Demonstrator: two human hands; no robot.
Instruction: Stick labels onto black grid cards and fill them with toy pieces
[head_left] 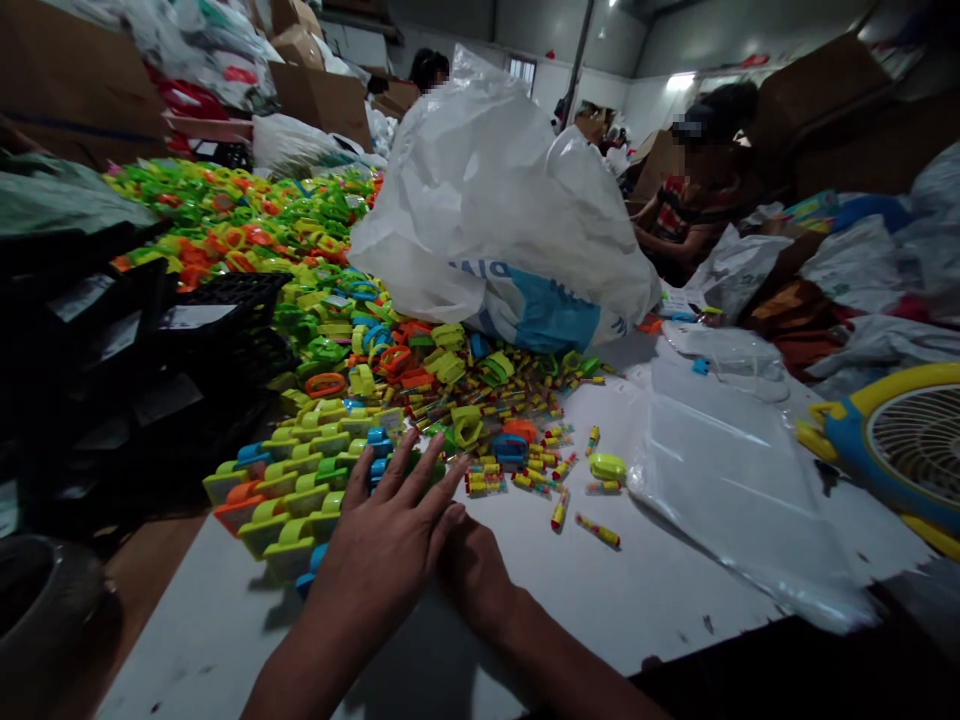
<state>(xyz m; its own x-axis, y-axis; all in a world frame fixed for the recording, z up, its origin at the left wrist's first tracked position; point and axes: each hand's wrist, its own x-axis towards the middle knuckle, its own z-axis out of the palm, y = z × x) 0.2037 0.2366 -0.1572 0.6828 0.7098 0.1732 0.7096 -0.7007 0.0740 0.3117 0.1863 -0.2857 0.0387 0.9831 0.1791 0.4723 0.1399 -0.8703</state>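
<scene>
Fingers stretched and spread, my left hand (394, 530) reaches over the right side of a block of plastic pieces with looped bands (300, 500). These pieces stand in close rows, mostly yellow-green with some blue and orange. My right hand (476, 565) is close against the left one, partly behind it. Its fingers are hidden, so what it holds, if anything, does not show. Just beyond both hands lie small clear tubes with yellow labels and red ends (487, 482). A blue looped piece (510, 447) and a lime one (607, 466) rest among them.
Behind the rows rises a large heap of loose looped pieces (315, 280), beside a big white plastic bag (510, 200). Clear plastic bags (735, 480) lie on the white table (540, 610). A yellow-blue fan (900, 440) stands right, black crates (202, 340) left. A person (697, 210) sits opposite.
</scene>
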